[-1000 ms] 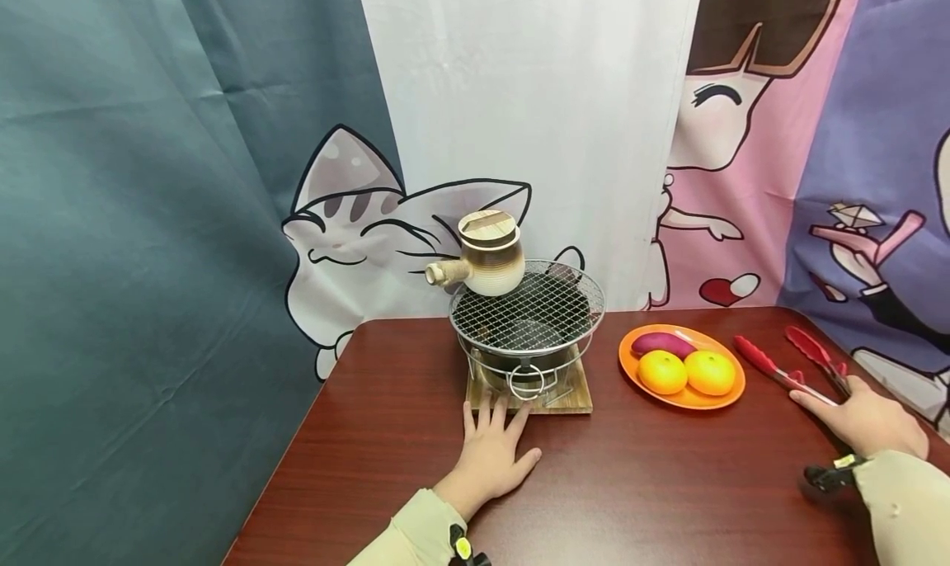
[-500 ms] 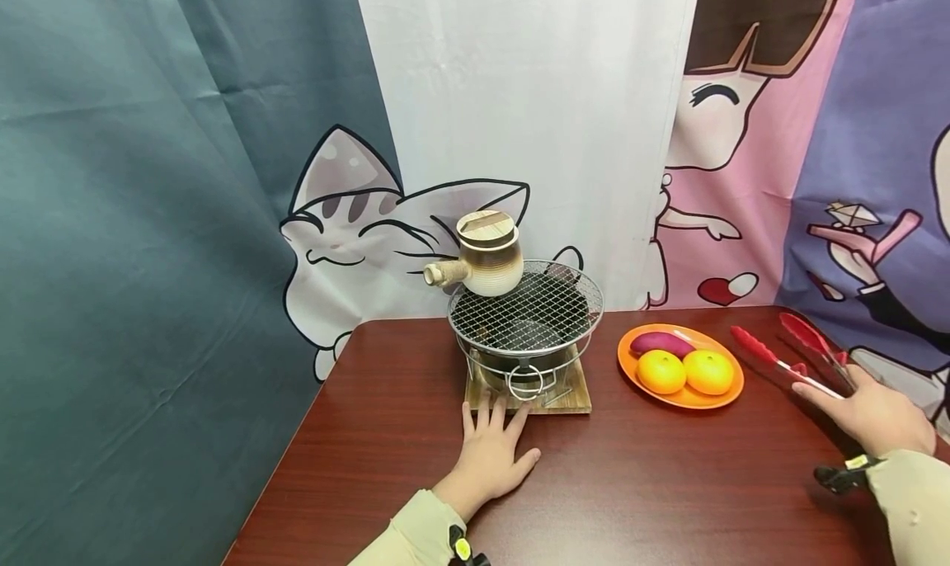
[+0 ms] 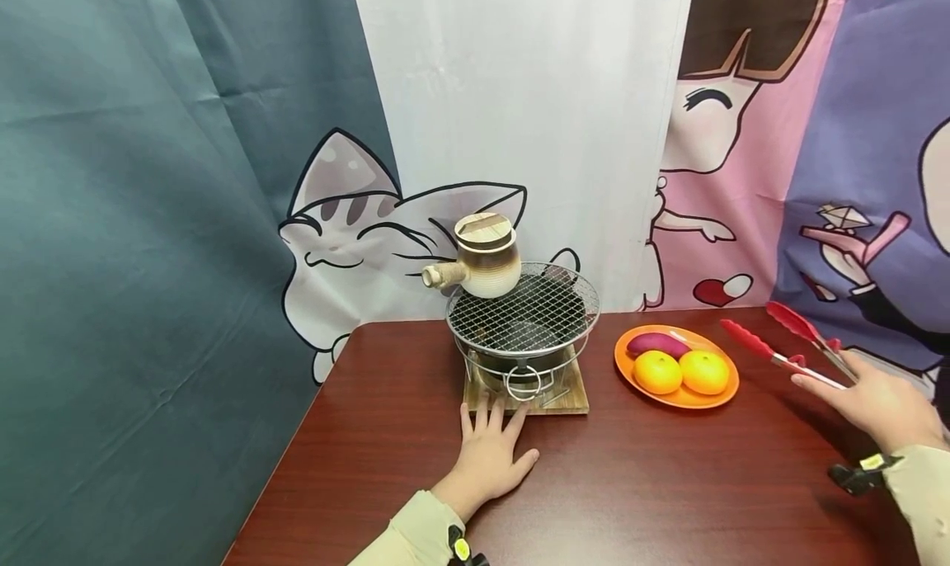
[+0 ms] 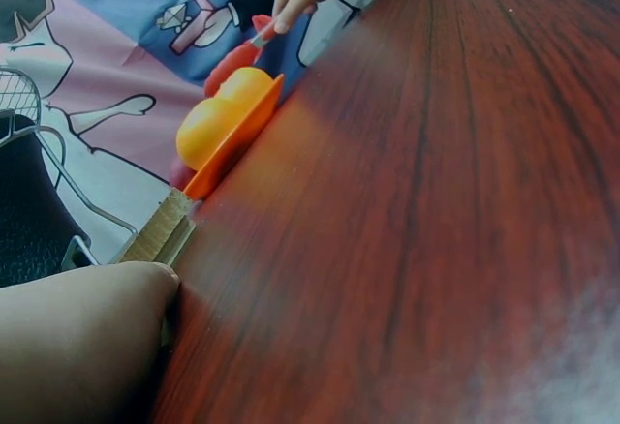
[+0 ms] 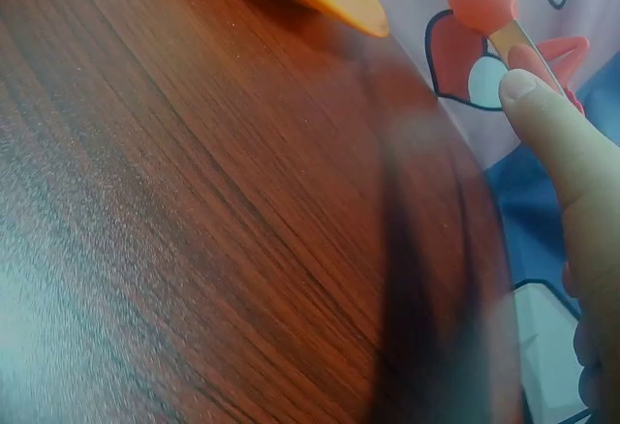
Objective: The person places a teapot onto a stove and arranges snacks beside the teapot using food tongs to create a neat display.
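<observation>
My left hand (image 3: 490,463) lies palm down with its fingers spread, the fingertips at the front edge of a square wooden board (image 3: 571,403). On that board stands a small round stove with a wire grill (image 3: 530,318) over it. A lidded clay pot (image 3: 491,261) with a side handle sits on the grill's left part. At the right, my right hand (image 3: 886,401) holds red-tipped metal tongs (image 3: 805,374) above the table, their jaws spread apart with nothing between them. The right wrist view shows the thumb (image 5: 557,129) along one arm of the tongs (image 5: 528,51).
Between stove and tongs, an orange plate (image 3: 686,402) bears two oranges (image 3: 681,373) and a purple sweet potato (image 3: 657,345). The table (image 3: 631,483) is dark red wood. A printed curtain (image 3: 564,96) hangs close behind its back edge.
The tongs have risen a little off the table, and my right hand has shifted slightly right with them. My left hand keeps its place. The view has turned slightly.
</observation>
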A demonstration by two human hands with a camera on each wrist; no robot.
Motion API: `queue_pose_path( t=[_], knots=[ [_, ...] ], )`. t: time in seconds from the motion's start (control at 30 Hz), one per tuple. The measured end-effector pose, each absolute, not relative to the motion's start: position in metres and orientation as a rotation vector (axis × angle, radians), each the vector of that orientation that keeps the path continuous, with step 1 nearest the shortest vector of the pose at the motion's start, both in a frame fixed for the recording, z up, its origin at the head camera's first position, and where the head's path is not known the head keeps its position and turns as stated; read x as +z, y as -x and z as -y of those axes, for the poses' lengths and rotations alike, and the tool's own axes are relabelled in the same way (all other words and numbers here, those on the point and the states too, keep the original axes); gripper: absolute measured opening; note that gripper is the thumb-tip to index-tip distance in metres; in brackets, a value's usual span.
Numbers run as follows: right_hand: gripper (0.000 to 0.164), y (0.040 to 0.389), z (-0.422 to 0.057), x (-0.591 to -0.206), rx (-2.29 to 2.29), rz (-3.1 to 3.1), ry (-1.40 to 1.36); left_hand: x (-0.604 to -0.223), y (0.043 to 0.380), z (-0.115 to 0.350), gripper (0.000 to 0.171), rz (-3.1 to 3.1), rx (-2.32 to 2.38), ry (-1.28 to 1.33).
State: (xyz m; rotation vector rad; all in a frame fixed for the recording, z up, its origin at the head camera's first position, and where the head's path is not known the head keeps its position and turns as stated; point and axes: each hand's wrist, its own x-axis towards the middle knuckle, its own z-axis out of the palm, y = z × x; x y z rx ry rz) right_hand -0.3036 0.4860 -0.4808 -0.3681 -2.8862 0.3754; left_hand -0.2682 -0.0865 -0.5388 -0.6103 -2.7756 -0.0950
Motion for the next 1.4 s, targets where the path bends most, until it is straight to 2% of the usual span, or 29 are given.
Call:
queue_pose_path(
  t=[0.27, 0.57, 0.93, 1.4],
  knots=[
    [0.103, 0.303, -0.476, -0.471, 0.373, 2.855, 0.229, -0.543, 0.268, 0.091, 0.073, 2.800, -0.118, 0.581],
    [0.107, 0.296, -0.473, -0.465, 0.319, 2.887, 0.177, -0.546, 0.270, 0.090, 0.073, 2.763, -0.110, 0.605],
    [0.101, 0.290, -0.473, -0.459, 0.308, 2.905, 0.054, -0.541, 0.270, 0.087, 0.074, 2.787, -0.118, 0.603],
    [0.101, 0.286, -0.468, -0.460, 0.296, 3.001, 0.018, -0.542, 0.269, 0.087, 0.073, 2.786, -0.136, 0.612]
  ],
)
